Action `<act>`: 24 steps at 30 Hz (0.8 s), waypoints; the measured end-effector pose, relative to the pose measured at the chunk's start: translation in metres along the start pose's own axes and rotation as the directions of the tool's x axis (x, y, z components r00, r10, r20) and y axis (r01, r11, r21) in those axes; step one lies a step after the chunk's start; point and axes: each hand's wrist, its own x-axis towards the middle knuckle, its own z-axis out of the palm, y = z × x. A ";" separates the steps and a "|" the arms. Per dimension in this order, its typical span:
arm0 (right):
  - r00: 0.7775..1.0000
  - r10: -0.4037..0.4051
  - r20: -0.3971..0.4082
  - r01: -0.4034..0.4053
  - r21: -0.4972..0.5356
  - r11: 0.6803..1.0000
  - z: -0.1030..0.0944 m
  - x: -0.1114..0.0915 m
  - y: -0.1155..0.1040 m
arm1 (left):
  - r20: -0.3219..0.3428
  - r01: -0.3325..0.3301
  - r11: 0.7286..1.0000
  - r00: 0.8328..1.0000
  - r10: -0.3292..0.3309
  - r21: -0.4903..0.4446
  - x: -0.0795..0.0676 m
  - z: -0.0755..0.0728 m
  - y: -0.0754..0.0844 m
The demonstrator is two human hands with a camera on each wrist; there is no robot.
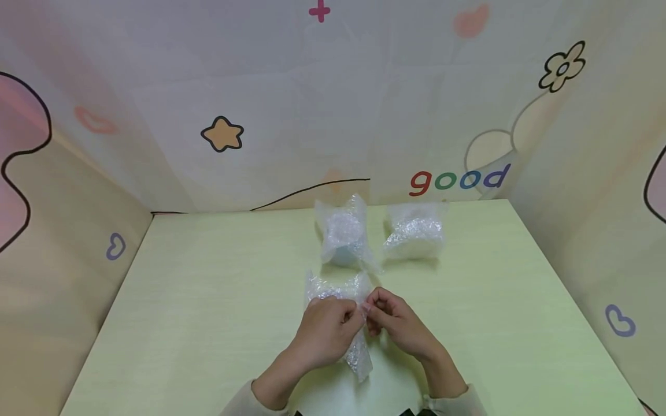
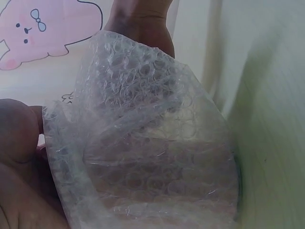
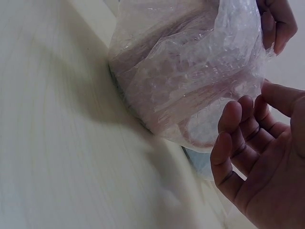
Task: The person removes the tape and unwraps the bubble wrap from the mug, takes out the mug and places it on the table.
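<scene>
A bubble-wrapped bundle (image 1: 333,286) lies at the table's near middle, under both hands. My left hand (image 1: 328,329) grips the upper part of its wrap with curled fingers. At the wrap's right edge, my right hand (image 1: 400,323) pinches the plastic between thumb and index finger; its other fingers curl loosely in the right wrist view. Through the clear bubble wrap (image 2: 162,176), a pinkish-brown shape shows, its kind blurred by the plastic. A loose tail of wrap (image 1: 359,361) hangs towards me below the hands.
Two more bubble-wrapped bundles stand farther back: one with a bluish-green base (image 1: 346,231) directly beyond the hands, another whitish one (image 1: 415,231) to its right. The pale green table (image 1: 208,300) is enclosed by printed cloth walls (image 1: 291,115) at the back and sides.
</scene>
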 end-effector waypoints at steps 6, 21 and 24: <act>1.000 0.003 0.006 -0.003 -0.011 1.000 0.000 0.000 0.000 | 0.010 0.018 0.999 1.000 -0.018 -0.031 0.001 -0.002 0.001; 0.994 0.009 0.111 -0.010 0.011 1.000 -0.006 -0.004 -0.001 | 0.026 0.055 0.995 0.998 -0.054 -0.081 0.002 -0.004 -0.001; 0.992 0.003 0.128 -0.007 0.026 1.000 -0.006 -0.003 -0.001 | 0.026 0.063 0.993 0.998 -0.061 -0.096 0.003 -0.004 -0.001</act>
